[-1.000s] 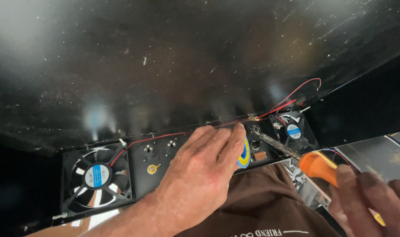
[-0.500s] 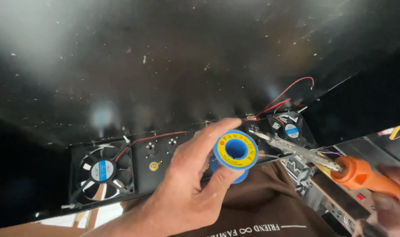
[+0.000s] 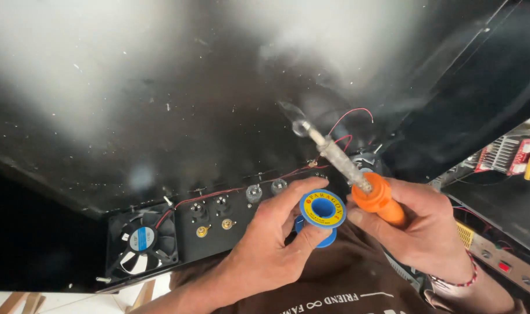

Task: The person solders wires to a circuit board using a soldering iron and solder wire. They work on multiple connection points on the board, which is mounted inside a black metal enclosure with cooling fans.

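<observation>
Solder spool [image 3: 322, 210] and soldering iron [image 3: 358, 177] sat side by side, 1 in each hand, in front of a black panel [image 3: 218, 134].
The left hand [image 3: 270, 250] pinched the small blue spool by its rims; it looked light and hard, while its wire would likely bend easily. The right hand [image 3: 422, 229] was wrapped tight around the iron's orange handle, the safe place to grab, since the metal tip is probably hot. 1 fan [image 3: 141, 240], 2 gold screws and thin red wires [image 3: 346, 125] sat close behind, easy to bump.
</observation>
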